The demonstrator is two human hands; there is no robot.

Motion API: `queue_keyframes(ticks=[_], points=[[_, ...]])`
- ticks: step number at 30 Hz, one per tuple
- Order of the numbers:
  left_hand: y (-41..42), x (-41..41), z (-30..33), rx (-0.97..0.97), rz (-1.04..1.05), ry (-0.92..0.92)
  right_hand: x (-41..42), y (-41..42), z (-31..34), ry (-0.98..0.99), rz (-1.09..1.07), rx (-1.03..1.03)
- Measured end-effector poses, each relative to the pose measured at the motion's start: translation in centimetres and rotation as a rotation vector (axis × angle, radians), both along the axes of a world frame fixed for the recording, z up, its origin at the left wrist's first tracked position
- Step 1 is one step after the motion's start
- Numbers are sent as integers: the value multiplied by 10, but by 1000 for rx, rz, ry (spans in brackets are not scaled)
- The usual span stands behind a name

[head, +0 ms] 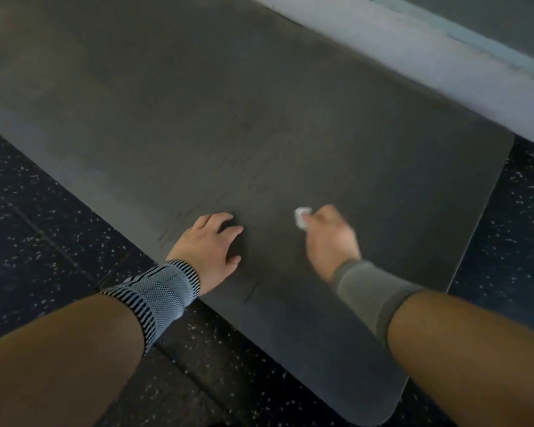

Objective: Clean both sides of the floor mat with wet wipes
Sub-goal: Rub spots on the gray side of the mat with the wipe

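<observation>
Head view: on the floor mat [259, 118] lying flat on the floor, my left hand [208, 246] presses spread-fingered while my right hand [329, 237] pinches a wet wipe [301, 216] just beside it, mid-wipe, I judge; next, fresh strokes farther along the mat.

The scene is dim and the light is soft and even, with a cool blue tone. The right hand [329, 234] is smeared by motion blur, and the white wipe [302, 217] at its fingers has no clear edges. The left hand [208, 246] is sharper and throws a weak shadow under its fingers. Far above the fingers, the mat [228, 103] looks soft, and its edges bend from the wide lens.
</observation>
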State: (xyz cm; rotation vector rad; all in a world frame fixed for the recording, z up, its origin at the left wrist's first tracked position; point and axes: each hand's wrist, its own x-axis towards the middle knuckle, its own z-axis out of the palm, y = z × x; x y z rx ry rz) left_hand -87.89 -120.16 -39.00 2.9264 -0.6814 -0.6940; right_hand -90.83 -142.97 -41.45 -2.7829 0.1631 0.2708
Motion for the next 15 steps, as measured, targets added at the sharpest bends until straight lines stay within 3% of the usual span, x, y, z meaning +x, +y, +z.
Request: queue_keyframes(ticks=[2,4,7,9,10,12,14,15], points=[[2,2,3,-2,18,5,-19,26,3,67,372,61],[1,0,3,-5,27,11,-1,16,2,41,502,64],[6,-7,3,15,11,25,48,-18,0,-81,120,-121],[13,-9,2,16,8,39,56,-19,-5,-93,-147,-89],[15,-10,2,11,13,44,47,-5,-1,-94,-151,-31],[19,-11,1,-16,43,39,27,26,-8,-96,72,127],[20,-12,0,-45,71,23,9,45,-3,22,455,139],[22,-13,0,-55,79,17,16,40,-3,4,526,99]])
